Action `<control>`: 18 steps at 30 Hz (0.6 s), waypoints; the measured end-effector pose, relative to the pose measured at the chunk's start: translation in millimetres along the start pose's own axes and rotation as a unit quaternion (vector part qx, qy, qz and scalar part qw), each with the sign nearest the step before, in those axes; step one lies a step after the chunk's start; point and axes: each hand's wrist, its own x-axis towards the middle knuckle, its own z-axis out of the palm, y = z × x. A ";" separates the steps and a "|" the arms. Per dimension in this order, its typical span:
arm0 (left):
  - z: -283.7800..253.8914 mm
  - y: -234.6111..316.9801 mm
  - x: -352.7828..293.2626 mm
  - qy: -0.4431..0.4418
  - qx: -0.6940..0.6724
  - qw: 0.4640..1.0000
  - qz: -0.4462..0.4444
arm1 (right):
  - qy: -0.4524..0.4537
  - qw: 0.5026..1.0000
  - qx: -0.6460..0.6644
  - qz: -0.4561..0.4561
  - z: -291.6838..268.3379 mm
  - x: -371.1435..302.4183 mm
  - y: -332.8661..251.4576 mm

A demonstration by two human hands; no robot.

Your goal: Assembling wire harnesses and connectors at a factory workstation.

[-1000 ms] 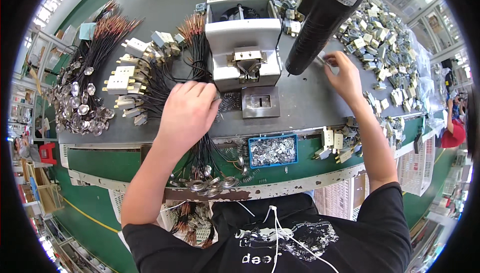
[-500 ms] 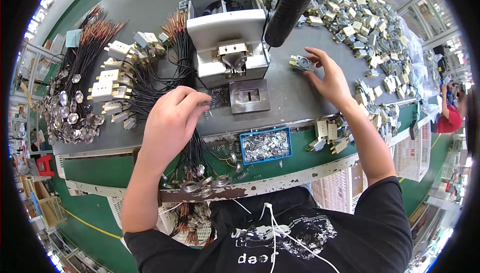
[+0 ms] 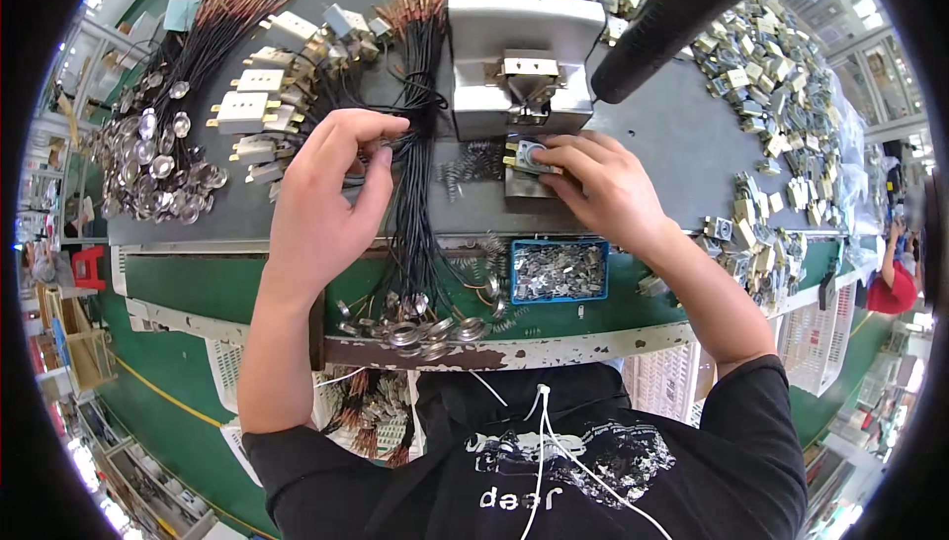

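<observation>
My right hand (image 3: pixel 608 192) pinches a small grey plug part (image 3: pixel 531 155) with brass pins sticking out to its left. That part is over the dark metal block (image 3: pixel 527 185) in front of the grey press (image 3: pixel 524 31); whether it rests on the block I cannot tell. My left hand (image 3: pixel 324 189) hovers beside the bundle of black wires (image 3: pixel 415 174), thumb and forefinger drawn close together. Something tiny seems to be between those fingertips, too small to make out. Loose coil springs (image 3: pixel 473 166) lie between the wires and the block.
A blue tray (image 3: pixel 560 299) of small metal pieces stands at the front edge. Grey and cream plug parts (image 3: pixel 766 85) pile up on the right. Left are cream plug pieces (image 3: pixel 244 110) and wires with round metal ends (image 3: pixel 158 159). A thick black pole (image 3: pixel 657 36) slants beside the press.
My right hand has carried the plug part leftward to the metal block. My left hand has lifted away from the springs. The whole view has shifted, with the press now farther right and higher.
</observation>
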 end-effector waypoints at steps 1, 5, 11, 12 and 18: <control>-2.3 -1.2 -2.5 0.003 0.002 1.000 -0.005 | -0.002 1.000 -0.017 -0.009 -0.2 3.1 -2.0; -6.6 -0.8 -9.7 0.007 -0.012 1.000 -0.020 | 0.012 0.996 -0.085 -0.027 -1.9 2.5 -10.9; -15.3 0.1 -12.2 -0.032 -0.024 0.998 -0.038 | -0.005 0.994 -0.098 -0.046 -7.8 8.5 -9.3; -18.0 0.3 -13.4 -0.060 -0.027 0.996 -0.052 | -0.005 0.994 -0.099 -0.047 -8.1 7.3 -9.7; -31.6 -0.4 -27.7 -0.179 0.033 0.983 -0.038 | -0.049 0.992 -0.112 -0.021 -16.1 7.9 -14.4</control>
